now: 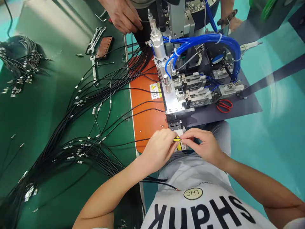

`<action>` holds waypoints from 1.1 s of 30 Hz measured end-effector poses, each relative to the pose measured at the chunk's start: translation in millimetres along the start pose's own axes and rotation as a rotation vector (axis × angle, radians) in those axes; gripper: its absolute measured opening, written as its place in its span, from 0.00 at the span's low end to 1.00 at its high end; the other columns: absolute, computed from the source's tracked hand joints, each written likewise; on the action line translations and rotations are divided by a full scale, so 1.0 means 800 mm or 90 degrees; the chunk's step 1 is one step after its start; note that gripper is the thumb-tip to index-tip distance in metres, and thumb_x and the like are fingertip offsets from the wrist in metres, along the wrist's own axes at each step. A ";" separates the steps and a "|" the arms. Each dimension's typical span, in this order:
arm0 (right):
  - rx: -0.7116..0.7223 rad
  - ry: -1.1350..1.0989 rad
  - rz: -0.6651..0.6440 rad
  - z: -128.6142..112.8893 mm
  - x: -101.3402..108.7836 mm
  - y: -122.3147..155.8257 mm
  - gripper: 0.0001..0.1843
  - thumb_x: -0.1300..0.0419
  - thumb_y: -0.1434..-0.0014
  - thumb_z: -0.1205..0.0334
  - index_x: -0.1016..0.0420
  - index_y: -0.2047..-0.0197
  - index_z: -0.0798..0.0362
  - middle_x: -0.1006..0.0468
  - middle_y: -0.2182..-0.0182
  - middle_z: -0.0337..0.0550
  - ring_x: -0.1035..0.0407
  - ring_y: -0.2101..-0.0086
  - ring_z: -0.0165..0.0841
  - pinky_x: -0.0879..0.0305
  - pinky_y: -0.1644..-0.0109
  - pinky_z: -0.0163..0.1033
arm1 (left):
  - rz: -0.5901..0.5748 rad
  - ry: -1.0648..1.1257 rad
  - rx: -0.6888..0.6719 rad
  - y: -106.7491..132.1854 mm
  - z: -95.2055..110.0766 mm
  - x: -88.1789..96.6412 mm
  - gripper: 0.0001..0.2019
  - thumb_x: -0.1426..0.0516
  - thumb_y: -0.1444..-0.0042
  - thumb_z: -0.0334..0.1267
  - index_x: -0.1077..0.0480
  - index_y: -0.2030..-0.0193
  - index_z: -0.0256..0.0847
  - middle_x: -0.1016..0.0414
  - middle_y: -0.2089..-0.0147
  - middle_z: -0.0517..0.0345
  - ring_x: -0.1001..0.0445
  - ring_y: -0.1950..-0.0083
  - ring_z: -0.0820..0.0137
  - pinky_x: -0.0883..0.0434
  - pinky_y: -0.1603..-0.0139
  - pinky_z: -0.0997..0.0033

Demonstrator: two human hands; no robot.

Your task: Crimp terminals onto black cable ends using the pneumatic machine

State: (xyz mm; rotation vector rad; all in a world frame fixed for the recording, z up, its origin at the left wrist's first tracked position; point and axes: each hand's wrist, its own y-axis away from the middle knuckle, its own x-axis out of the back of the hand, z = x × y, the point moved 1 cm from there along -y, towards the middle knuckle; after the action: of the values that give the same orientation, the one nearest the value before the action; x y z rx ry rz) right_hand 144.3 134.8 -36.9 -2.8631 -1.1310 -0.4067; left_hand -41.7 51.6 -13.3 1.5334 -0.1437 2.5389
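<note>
One view, taken from head of person. Camera aimed forward and down. Seen close, low in middle: left hand [159,149] and right hand [206,145]. Seen right under camera, at bottom edge: white shirt [190,178]. Seen just past hands: machine [181,92]. Seen at left side: green table [35,111]. Seen far off at top edge: other person's hand [124,14].

thin black cable [143,140] lies across the orange mat [145,121], end pinched.
</note>
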 end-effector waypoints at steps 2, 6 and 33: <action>-0.028 -0.034 0.001 0.003 0.005 0.000 0.07 0.37 0.40 0.56 0.18 0.60 0.45 0.18 0.63 0.43 0.24 0.62 0.39 0.27 0.56 0.47 | -0.004 0.154 -0.014 -0.007 0.003 -0.002 0.10 0.53 0.31 0.39 0.33 0.52 0.40 0.27 0.63 0.54 0.30 0.64 0.69 0.33 0.63 0.69; -0.130 -0.136 0.050 0.018 0.016 0.003 0.14 0.34 0.42 0.53 0.20 0.54 0.47 0.18 0.63 0.43 0.24 0.63 0.37 0.26 0.56 0.45 | 0.000 0.331 0.086 -0.012 -0.005 -0.009 0.10 0.51 0.31 0.39 0.31 0.53 0.41 0.26 0.63 0.56 0.30 0.68 0.73 0.32 0.66 0.72; -0.125 -0.360 -0.144 0.051 -0.001 -0.040 0.09 0.27 0.51 0.63 0.21 0.66 0.53 0.22 0.71 0.38 0.30 0.72 0.27 0.32 0.66 0.34 | -0.037 0.696 0.223 -0.004 -0.020 -0.027 0.12 0.48 0.32 0.43 0.28 0.60 0.38 0.36 0.75 0.63 0.38 0.72 0.78 0.38 0.67 0.74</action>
State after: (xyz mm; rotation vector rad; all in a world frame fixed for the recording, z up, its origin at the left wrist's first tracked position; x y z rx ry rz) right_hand 130.9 162.9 -78.4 -3.1271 -1.5780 0.3394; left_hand -45.3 55.5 -40.3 0.0219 0.4902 3.0313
